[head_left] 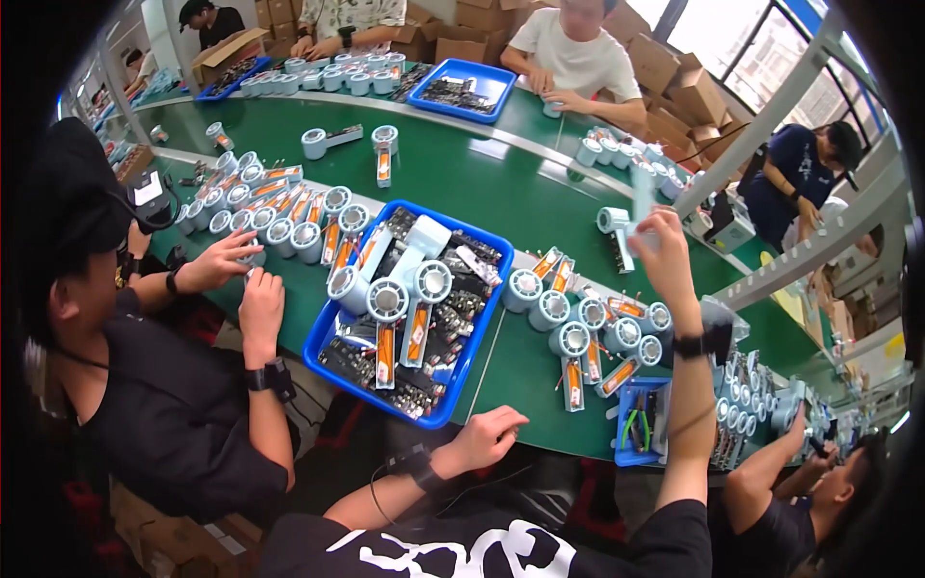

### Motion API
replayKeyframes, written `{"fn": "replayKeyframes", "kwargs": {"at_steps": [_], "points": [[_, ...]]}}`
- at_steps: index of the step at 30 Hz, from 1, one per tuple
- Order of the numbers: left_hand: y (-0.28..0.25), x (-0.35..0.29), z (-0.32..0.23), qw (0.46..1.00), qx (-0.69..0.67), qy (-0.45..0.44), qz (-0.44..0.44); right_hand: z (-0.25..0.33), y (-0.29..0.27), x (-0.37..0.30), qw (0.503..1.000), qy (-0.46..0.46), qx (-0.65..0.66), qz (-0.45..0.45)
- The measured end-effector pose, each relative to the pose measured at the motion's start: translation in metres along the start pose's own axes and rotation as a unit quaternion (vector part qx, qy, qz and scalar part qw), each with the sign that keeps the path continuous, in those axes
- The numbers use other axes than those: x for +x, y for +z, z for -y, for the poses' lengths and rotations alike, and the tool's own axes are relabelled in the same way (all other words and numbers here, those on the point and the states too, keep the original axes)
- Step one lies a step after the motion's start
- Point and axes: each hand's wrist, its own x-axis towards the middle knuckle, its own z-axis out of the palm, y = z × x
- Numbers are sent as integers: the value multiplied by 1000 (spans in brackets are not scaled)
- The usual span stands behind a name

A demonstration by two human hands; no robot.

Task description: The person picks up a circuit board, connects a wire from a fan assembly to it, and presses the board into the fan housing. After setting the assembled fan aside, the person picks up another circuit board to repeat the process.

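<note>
Raised over the green belt, my right hand [663, 243] pinches a pale blue plastic piece [643, 193], blurred and partly see-through. Just beyond its fingers, a half-assembled handheld fan [614, 226] lies on the belt. My left hand [485, 436] is at the near edge of the table, fingers loosely bent and apart, holding nothing. Between the hands stands a cluster of pale blue fan bodies [570, 338] with orange batteries in their handles. Left of my left hand, a blue tray [445, 409] carries small black circuit parts and several more fan bodies [387, 301].
A small blue bin [628, 453] with green-handled pliers [631, 424] sits at the near edge. On my left a co-worker's hands [255, 294] work beside many fan bodies [279, 229]. Across the belt are another blue tray [464, 89] and other people. A metal post [761, 116] slants at right.
</note>
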Motion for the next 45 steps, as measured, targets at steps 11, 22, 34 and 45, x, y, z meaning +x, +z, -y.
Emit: {"fn": "replayKeyframes", "kwargs": {"at_steps": [11, 22, 34, 45], "points": [[-23, -17, -24, 880, -410, -241, -4, 152, -11, -138, 853, -424, 53, 301], [0, 5, -28, 965, 244, -65, -76, 100, 52, -107, 818, -479, 36, 317], [10, 31, -8, 924, 374, -64, -52, 113, 203, 114, 977, -101, -23, 185], [11, 26, -2, 935, 350, -34, -41, 76, 333, 170, 923, -48, 23, 382]]}}
